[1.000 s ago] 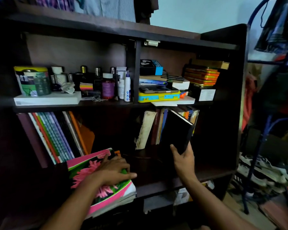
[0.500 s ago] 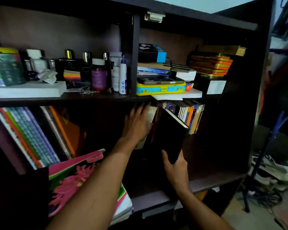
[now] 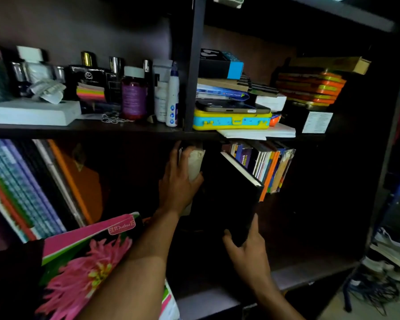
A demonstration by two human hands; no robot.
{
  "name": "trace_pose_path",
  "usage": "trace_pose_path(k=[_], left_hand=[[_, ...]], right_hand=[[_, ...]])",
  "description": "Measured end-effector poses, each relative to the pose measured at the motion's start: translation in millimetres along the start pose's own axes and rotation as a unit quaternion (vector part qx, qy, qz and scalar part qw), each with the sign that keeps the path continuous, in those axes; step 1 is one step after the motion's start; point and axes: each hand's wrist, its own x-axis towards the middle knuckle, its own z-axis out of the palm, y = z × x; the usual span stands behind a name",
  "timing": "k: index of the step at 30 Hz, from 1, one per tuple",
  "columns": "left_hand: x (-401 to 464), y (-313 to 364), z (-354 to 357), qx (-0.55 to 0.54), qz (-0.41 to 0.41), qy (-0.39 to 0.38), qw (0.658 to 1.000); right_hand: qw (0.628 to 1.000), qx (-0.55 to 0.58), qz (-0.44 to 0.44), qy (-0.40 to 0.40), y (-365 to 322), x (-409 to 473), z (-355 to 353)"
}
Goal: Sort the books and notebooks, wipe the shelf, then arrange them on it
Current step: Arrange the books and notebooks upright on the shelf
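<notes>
Change: left hand is now curling around one pale book, up from the flower notebook.
Right hand: gripping one black book, tilted on the lower shelf.
Hands: two, both gripping.

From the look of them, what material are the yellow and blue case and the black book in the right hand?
Yellow and blue latched case: likely moulded plastic, glossy, with clip latches along its front. Black hardcover book: seemingly matte board cover around white paper pages, the page edge showing on top; the right hand holds its lower corner.
</notes>
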Motion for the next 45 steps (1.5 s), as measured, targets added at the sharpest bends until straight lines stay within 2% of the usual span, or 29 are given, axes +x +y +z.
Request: trace_pose_path(k=[6,11,17,20,23,28,32,34,36,39,41,45], left_hand=[[0.5,1.6,-0.3,-0.022,-0.047,-0.043,0.998],[-0.1,3.0,-0.9,-0.022,-0.051,-0.042,0.998],[-1.6,-3.6,0.2,-0.009,-0.021,-0.023,0.999],[0.4,-4.1,1.4,-0.011,-0.014,-0.021,1.000],[-0.5,0.5,4.4,-0.023,-0.021,-0.019,0.999],[-4.3,5.7,6.3,-0.052,-0.043,-0.036,0.997],[-3.8,5.6,5.3,-0.063,-0.055,-0.045,0.996],[-3.5,6.0,4.7,-0.074,-0.057,-0.023,0.995],[-4.6,7.9,4.8,-0.075,-0.123,-0.011,0.990],[-5.7,12.6,1.8,-0.002,-0.294,-0.115,0.949],[-4.0,12.8,3.0,0.029,-0.312,-0.150,0.938],[-3.6,7.7,15.5,-0.079,-0.301,-0.123,0.942]], right_hand=[[0.999,-0.028,-0.006,-0.036,-1.5,5.0,8.1],[0.987,-0.139,0.013,-0.073,-1.4,39.1,23.9],[0.989,-0.092,0.009,-0.114,-7.7,68.5,43.5],[0.993,-0.015,0.001,-0.115,3.0,68.9,39.1],[0.995,0.005,-0.025,-0.095,9.5,67.7,39.7],[0.994,-0.046,-0.100,-0.028,15.6,64.8,43.4],[0.979,-0.107,-0.173,-0.033,19.6,64.8,46.8],[0.975,-0.124,-0.175,-0.064,19.7,65.8,49.5],[0.969,-0.148,-0.152,-0.127,17.9,66.8,50.1],[0.963,-0.164,-0.132,-0.166,15.0,68.4,52.4],[0.965,-0.168,-0.133,-0.153,15.2,69.3,52.9],[0.968,-0.170,-0.141,-0.123,18.7,69.6,51.0]])
